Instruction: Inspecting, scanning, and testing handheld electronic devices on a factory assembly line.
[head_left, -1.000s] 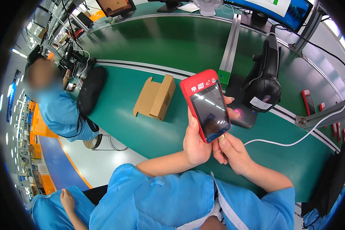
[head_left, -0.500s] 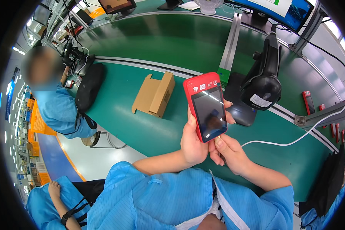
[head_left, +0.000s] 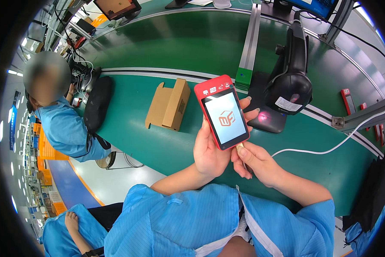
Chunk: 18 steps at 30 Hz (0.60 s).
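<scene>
My left hand (head_left: 210, 155) is closed around a red handheld terminal (head_left: 211, 115), its fingertips showing past the right edge. The terminal is tilted, with its screen lit white and an orange logo on it. At its bottom edge, my right hand (head_left: 262, 166) pinches a small pale cable plug (head_left: 240, 146) between thumb and fingers. The plug meets the terminal's lower end; how deep it sits cannot be seen. From behind that hand, a white cable (head_left: 316, 152) runs off to the right.
An open cardboard box (head_left: 164, 105) lies left of the terminal on the green table (head_left: 132, 124). A black barcode scanner (head_left: 292, 81) stands on its base (head_left: 267, 118) to the right. Several red devices (head_left: 348, 102) lie at far right. A co-worker in blue (head_left: 68, 128) sits at left.
The terminal's screen has gone from dark to lit with a logo. A reddish light now shows on the scanner's base. Both hands keep their hold, and the view has shifted slightly.
</scene>
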Tool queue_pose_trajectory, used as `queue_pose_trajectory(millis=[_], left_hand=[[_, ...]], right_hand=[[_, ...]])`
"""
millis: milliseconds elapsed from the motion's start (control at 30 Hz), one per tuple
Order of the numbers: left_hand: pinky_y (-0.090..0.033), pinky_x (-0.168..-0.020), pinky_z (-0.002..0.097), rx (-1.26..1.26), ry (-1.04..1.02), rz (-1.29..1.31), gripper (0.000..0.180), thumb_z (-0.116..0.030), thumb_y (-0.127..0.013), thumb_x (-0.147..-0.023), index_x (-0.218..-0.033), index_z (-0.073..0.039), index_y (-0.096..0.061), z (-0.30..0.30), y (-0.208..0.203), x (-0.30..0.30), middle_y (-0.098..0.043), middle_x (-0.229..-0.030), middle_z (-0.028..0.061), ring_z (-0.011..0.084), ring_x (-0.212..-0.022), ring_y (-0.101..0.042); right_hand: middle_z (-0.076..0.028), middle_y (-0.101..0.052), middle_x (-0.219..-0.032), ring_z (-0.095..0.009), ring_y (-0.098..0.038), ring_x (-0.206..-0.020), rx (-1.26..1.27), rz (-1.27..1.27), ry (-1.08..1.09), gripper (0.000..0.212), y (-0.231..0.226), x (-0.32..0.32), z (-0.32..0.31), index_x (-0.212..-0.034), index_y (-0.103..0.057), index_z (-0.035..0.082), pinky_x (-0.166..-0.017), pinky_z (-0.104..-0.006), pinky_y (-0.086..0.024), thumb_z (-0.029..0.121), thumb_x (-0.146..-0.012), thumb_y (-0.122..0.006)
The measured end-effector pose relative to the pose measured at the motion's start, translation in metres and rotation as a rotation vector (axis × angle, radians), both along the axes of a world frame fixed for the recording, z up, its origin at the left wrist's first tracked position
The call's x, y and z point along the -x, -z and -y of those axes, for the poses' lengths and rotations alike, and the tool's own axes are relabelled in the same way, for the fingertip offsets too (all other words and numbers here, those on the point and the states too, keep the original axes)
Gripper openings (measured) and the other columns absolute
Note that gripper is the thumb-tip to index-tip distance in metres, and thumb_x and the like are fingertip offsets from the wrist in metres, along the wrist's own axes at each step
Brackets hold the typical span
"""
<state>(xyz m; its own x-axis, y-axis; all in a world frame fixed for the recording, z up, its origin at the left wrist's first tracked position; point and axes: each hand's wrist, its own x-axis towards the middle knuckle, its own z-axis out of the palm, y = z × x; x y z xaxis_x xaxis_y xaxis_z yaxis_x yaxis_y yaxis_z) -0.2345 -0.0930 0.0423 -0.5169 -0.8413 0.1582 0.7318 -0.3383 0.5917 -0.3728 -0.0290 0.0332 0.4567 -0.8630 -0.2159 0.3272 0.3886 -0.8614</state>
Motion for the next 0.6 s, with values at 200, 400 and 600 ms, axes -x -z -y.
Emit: queue_pose_trajectory(millis=[200, 400, 600], left_hand=[[-0.042, -0.106, 0.0432, 0.001, 0.058, 0.001, 0.064, -0.050, -0.016, -0.101, -0.153, -0.011, -0.018, 0.001, -0.001, -0.006, -0.024, -0.154, 0.0215, 0.0389, -0.138, -0.034], [-0.039, -0.108, 0.0470, -0.062, 0.101, 0.210, 0.064, -0.048, -0.021, -0.102, -0.147, -0.004, -0.026, 0.020, -0.009, -0.011, -0.038, -0.147, 0.0207, 0.0357, -0.135, -0.039], [-0.036, -0.110, 0.0471, -0.109, 0.263, 0.250, 0.063, -0.046, -0.023, -0.102, -0.146, -0.002, -0.027, 0.027, 0.011, -0.008, -0.042, -0.144, 0.0200, 0.0331, -0.132, -0.045]], right_hand=[[-0.003, -0.052, -0.066, -0.008, -0.042, -0.053, -0.012, 0.006, -0.018, 0.036, -0.001, -0.004, -0.002, -0.100, -0.050, 0.005, -0.052, -0.0208, -0.036, 0.036, -0.106, -0.034], [-0.013, -0.058, -0.102, -0.015, -0.061, -0.080, -0.034, -0.055, 0.047, 0.051, 0.013, 0.004, -0.003, -0.133, -0.035, 0.001, -0.058, -0.0263, -0.052, 0.042, -0.103, -0.038], [-0.019, -0.049, -0.126, -0.026, -0.059, -0.109, 0.020, -0.035, 0.174, 0.067, 0.025, 0.018, -0.012, -0.139, -0.026, 0.000, -0.076, -0.0374, -0.057, 0.051, -0.099, -0.043]])
